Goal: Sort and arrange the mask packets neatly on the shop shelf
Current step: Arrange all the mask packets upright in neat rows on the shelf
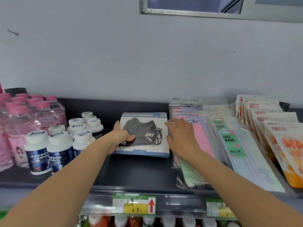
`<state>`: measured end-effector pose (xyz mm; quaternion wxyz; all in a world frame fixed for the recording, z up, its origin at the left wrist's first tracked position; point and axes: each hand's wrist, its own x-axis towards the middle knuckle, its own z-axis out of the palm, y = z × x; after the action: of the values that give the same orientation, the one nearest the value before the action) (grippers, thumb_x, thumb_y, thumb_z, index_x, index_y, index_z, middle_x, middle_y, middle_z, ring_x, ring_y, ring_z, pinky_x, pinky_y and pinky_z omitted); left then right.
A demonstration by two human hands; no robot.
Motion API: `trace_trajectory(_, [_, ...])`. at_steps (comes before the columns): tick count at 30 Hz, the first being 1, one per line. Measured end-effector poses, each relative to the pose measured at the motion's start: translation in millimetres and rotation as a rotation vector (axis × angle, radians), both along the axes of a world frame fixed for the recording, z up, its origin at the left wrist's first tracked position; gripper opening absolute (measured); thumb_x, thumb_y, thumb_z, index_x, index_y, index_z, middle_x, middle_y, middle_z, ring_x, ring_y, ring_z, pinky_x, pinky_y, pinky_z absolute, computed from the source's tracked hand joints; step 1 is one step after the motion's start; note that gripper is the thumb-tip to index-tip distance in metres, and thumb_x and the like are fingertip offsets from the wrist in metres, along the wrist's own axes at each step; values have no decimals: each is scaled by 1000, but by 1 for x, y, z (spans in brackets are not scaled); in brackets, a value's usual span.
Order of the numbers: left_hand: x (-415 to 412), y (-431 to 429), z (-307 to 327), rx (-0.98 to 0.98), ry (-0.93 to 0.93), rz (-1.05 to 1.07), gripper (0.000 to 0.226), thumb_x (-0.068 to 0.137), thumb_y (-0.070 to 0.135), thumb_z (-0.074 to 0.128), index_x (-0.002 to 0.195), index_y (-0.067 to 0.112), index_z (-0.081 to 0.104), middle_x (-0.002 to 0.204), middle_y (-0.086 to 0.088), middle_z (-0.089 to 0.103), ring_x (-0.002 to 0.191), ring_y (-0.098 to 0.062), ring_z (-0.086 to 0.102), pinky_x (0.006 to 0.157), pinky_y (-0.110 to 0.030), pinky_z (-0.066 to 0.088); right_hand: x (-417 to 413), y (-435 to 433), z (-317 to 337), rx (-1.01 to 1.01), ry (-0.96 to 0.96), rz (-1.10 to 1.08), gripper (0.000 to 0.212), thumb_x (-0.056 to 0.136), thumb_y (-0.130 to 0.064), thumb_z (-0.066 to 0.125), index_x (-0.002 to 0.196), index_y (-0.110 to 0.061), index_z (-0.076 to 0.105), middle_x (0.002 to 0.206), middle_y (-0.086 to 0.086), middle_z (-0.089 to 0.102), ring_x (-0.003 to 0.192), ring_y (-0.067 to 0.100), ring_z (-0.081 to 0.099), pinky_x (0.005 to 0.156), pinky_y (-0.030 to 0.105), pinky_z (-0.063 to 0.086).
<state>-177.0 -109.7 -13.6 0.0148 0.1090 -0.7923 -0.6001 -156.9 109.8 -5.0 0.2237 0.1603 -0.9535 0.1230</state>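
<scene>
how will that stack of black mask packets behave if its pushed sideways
The black mask packets look thin and flat in glossy film, so the upper ones would probably slide off. They seem light and floppy. The left hand grips one edge and the right hand lies alongside, likely squaring them.

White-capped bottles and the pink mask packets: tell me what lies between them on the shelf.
In the head view, the stack of black-mask packets lies between them, held by the left hand at its left edge.
</scene>
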Motion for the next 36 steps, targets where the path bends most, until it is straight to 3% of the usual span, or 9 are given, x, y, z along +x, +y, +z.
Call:
trace_trajectory(3, [11, 2, -3, -100, -79, 24, 66, 88, 16, 65, 143, 11, 29, 101, -8, 56, 82, -18, 53, 68, -26, 41, 0, 1, -3, 30, -18, -19, 49, 94, -24, 43, 143, -24, 33, 154, 2, 21, 143, 27, 10, 115, 49, 5])
trace_trajectory(7, [20, 5, 3, -366, -130, -5, 29, 89, 32, 63, 86, 4, 56, 91, -10, 57, 85, -22, 52, 72, -28, 39, 0, 0, 1, 5, -55, 25, 48, 96, -28, 44, 143, -22, 34, 154, 4, 23, 143, 24, 13, 115, 46, 6])
trace_trajectory(10, [22, 16, 10, -656, -52, 17, 47, 90, 39, 58, 121, 3, 55, 124, -16, 55, 117, -29, 49, 96, -34, 41, 7, 4, 11, -136, -50, 123, 45, 95, -21, 46, 140, -17, 40, 152, 8, 27, 141, 22, 20, 115, 38, 12])
trace_trajectory(12, [27, 31, 14, -829, 105, 57, 65, 91, 45, 53, 143, 9, 36, 152, -17, 28, 141, -30, 24, 113, -40, 27, 15, 13, 20, -251, -51, 162, 49, 92, -9, 45, 140, -17, 40, 152, 8, 26, 141, 21, 20, 115, 33, 12])
trace_trajectory(15, [37, 61, 20, -658, 348, -166, 84, 85, 52, 59, 150, 16, 20, 155, -4, 26, 142, -20, 25, 110, -27, 24, 30, 45, 32, -388, -95, 114, 64, 84, 1, 51, 142, -22, 36, 154, 3, 22, 141, 17, 18, 113, 29, 13])
trace_trajectory(17, [47, 83, 22, -513, 248, -459, 106, 73, 58, 70, 152, 26, 7, 149, 6, 35, 135, -15, 35, 100, -21, 28, 43, 70, 37, -525, -240, 100, 78, 79, -1, 63, 144, -27, 30, 155, 0, 20, 140, 17, 21, 110, 32, 21])
trace_trajectory(20, [46, 105, 17, -435, 134, -718, 116, 64, 50, 82, 148, 35, 4, 141, 16, 41, 132, -11, 39, 108, -28, 32, 68, 95, 34, -554, -564, 108, 111, 65, -13, 84, 148, -35, 13, 155, -9, 16, 135, 16, 25, 105, 35, 28])
trace_trajectory(25, [24, 121, 18, -216, 113, -583, 79, 79, 37, 74, 140, 20, 26, 142, 3, 44, 119, -11, 51, 101, -27, 41, 76, 97, 8, -70, -543, 18, 135, 59, -32, 86, 148, -31, -15, 157, -2, -12, 145, 20, 1, 114, 38, 17])
trace_trajectory(36, [-19, 146, 16, 121, -16, -370, 70, 77, 33, 77, 133, 7, 44, 124, -9, 61, 112, -26, 59, 99, -44, 47, 27, 90, -20, -51, -311, -86, 108, 78, -40, 69, 149, -25, -11, 157, 13, -7, 144, 30, 7, 116, 38, 16])
